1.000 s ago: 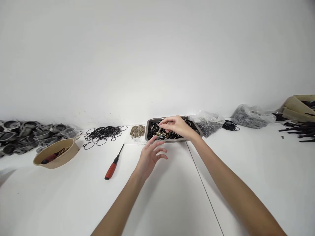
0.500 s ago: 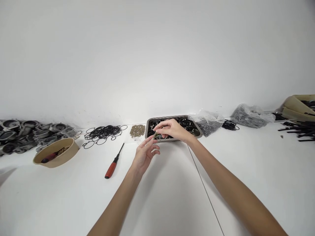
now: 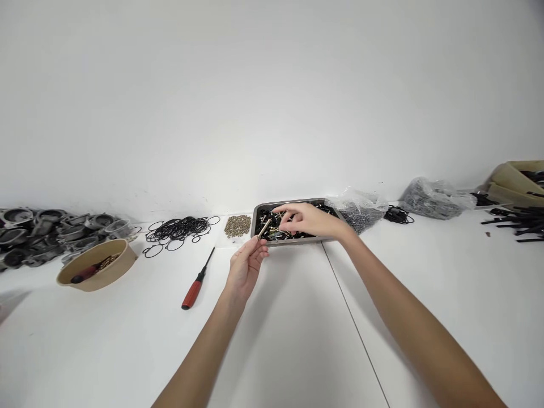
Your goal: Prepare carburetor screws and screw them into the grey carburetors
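My left hand is closed with thumb and fingers on a small, slim brass-coloured metal piece, which points up and to the right; its exact kind is not clear. Just right of it, my right hand hovers over the dark metal tray, fingers curved and apart, with nothing visible between them. Many small black and metallic parts fill the tray, and the hand covers some of them.
A red-handled screwdriver lies left of my hands. Behind it are black rubber rings and small brass pieces. A beige bowl and grey housings sit at left. Plastic bags and black strips are at right.
My right hand has let go of the metal piece and moved right over the tray. The left hand keeps the piece, its fingers now more closed.
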`<state>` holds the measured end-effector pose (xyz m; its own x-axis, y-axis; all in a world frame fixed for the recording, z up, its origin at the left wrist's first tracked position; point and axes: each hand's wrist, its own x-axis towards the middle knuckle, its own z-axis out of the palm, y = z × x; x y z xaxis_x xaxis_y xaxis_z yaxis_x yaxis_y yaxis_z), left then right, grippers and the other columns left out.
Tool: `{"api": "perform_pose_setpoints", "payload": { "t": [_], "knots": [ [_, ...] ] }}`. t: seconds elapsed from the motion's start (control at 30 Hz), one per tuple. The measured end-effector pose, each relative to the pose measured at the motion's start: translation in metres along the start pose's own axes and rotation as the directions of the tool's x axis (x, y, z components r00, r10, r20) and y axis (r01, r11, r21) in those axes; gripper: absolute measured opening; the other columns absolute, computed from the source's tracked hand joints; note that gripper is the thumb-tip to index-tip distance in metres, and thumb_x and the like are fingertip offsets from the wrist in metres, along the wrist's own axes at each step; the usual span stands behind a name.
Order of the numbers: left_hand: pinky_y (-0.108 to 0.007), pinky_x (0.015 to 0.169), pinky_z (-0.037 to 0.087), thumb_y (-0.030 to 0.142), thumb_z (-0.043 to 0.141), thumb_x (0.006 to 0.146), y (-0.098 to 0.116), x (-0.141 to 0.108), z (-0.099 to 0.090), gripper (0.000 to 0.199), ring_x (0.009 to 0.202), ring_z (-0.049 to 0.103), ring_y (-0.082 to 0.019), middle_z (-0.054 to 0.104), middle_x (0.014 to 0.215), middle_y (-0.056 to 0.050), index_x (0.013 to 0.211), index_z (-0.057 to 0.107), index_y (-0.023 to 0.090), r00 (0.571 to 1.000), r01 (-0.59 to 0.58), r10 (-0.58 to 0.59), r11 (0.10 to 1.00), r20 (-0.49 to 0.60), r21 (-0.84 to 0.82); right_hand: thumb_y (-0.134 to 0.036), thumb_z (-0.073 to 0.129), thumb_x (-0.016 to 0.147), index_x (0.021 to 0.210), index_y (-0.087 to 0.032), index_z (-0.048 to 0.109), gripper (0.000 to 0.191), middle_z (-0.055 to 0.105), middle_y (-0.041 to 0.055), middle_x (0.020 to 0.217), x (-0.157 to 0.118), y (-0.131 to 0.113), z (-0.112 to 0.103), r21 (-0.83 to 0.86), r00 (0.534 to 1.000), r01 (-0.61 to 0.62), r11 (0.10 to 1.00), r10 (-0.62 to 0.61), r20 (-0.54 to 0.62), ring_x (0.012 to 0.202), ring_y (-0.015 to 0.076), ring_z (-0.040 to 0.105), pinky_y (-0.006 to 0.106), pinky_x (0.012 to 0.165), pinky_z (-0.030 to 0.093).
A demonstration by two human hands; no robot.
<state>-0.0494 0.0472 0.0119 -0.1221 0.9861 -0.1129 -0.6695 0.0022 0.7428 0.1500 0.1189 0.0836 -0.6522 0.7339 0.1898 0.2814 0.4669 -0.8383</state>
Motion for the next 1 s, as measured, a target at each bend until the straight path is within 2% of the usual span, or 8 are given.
{"api": "perform_pose_setpoints", "payload": {
  "t": [0.07,0.13,0.23,0.33,0.47,0.6,0.8,1.0],
  "knots": [
    [-0.020,0.062,0.055,0.015,0.069,0.079,0.000,-0.001,0.001,0.009,0.064,0.063,-0.011,0.070,0.079,-0.009,0.083,0.069,0.006,1.000,0.008,-0.008,1.000,-0.009,-0.007,-0.038,0.060,0.086,0.127,-0.023,0.056,0.044,0.068,0.0073,0.100,-0.006,0.011,-0.018,-0.068,0.992,-0.051,0.996,0.043,-0.119,0.072,0.0154,0.064,0.026,0.060,0.047],
    [-0.019,0.062,0.055,0.013,0.068,0.079,0.000,-0.001,0.002,0.009,0.064,0.064,-0.010,0.070,0.079,-0.009,0.084,0.069,0.006,1.000,0.015,-0.015,1.000,-0.003,-0.009,-0.036,0.056,0.088,0.123,-0.020,0.058,0.038,0.068,0.0082,0.099,-0.010,0.029,-0.033,-0.168,0.963,-0.109,0.980,0.062,-0.263,0.075,0.0163,0.064,0.027,0.065,0.048],
    [-0.017,0.061,0.055,0.013,0.068,0.079,-0.002,-0.002,0.002,0.009,0.063,0.064,-0.010,0.070,0.079,-0.009,0.085,0.069,0.006,1.000,0.013,-0.013,1.000,0.013,-0.016,-0.027,0.053,0.089,0.119,-0.018,0.060,0.032,0.067,0.0094,0.104,-0.008,0.062,-0.042,-0.373,0.910,-0.247,0.894,0.081,-0.407,0.085,0.0175,0.063,0.028,0.074,0.048],
    [-0.017,0.060,0.056,0.012,0.069,0.078,-0.003,-0.002,0.002,0.008,0.062,0.063,-0.009,0.070,0.077,-0.009,0.084,0.069,0.007,1.000,0.014,-0.014,1.000,0.016,-0.016,-0.018,0.060,0.082,0.116,-0.016,0.062,0.034,0.064,0.0104,0.110,-0.003,0.092,-0.032,-0.442,0.899,-0.309,0.842,0.107,-0.425,0.096,0.0198,0.060,0.031,0.084,0.046],
    [-0.017,0.059,0.056,0.013,0.070,0.077,-0.004,-0.001,0.002,0.008,0.061,0.063,-0.010,0.070,0.076,-0.008,0.083,0.068,0.007,1.000,0.014,-0.014,1.000,0.006,0.010,-0.019,0.064,0.080,0.104,-0.017,0.068,0.025,0.061,0.0111,0.109,0.002,0.114,-0.016,-0.498,0.883,-0.373,0.783,0.134,-0.451,0.109,0.0271,0.054,0.041,0.096,0.040],
    [-0.018,0.060,0.055,0.014,0.071,0.076,-0.004,-0.002,0.003,0.009,0.062,0.063,-0.010,0.070,0.076,-0.008,0.083,0.069,0.007,1.000,0.008,-0.009,1.000,0.027,0.028,-0.022,0.062,0.082,0.101,-0.017,0.069,0.021,0.060,0.0106,0.105,0.001,0.120,-0.013,-0.527,0.884,-0.367,0.766,0.111,-0.455,0.106,0.0257,0.056,0.038,0.094,0.041],
    [-0.020,0.059,0.053,0.016,0.074,0.073,-0.006,-0.005,0.004,0.015,0.063,0.063,-0.011,0.069,0.074,-0.007,0.083,0.069,0.008,0.998,0.020,-0.024,0.998,0.061,0.059,-0.016,0.060,0.083,0.093,-0.018,0.072,0.015,0.062,0.0091,0.104,0.000,0.122,-0.014,-0.548,0.907,-0.264,0.794,0.010,-0.421,0.098,0.0220,0.058,0.034,0.090,0.043],
    [-0.022,0.059,0.052,0.018,0.075,0.071,-0.009,-0.006,0.005,0.018,0.063,0.062,-0.012,0.068,0.072,-0.007,0.084,0.068,0.008,0.995,0.024,-0.032,0.996,0.090,0.089,-0.015,0.061,0.083,0.091,-0.017,0.072,0.014,0.065,0.0091,0.103,0.001,0.124,-0.016,-0.485,0.889,-0.211,0.849,-0.039,-0.457,0.100,0.0216,0.057,0.036,0.094,0.041]
  ]
}}
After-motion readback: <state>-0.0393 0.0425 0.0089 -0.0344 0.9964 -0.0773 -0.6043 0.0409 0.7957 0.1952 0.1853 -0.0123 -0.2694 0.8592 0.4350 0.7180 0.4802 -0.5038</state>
